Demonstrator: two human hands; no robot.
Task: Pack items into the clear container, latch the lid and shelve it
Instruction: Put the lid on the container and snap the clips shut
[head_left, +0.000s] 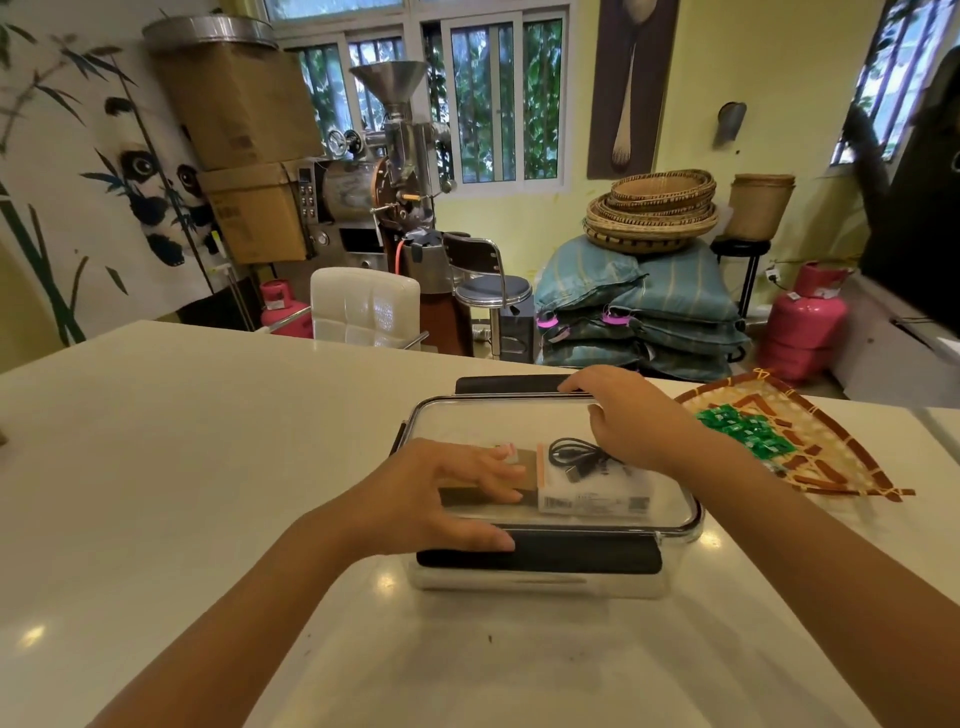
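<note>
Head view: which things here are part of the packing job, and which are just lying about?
Job:
clear container
its lid
near black latch
far black latch
black cable inside
white box inside
left hand
right hand

Lying about:
woven tray
green packets
white chair

Two hands (457, 493), one container (550, 519)

A coffee-roasting workshop: roaster (387, 171), stacked sacks (639, 306) (gas cylinders (802, 325) too).

Clear glossy plastic container (675, 525), matt black latches (540, 558), glossy countertop (208, 467).
</note>
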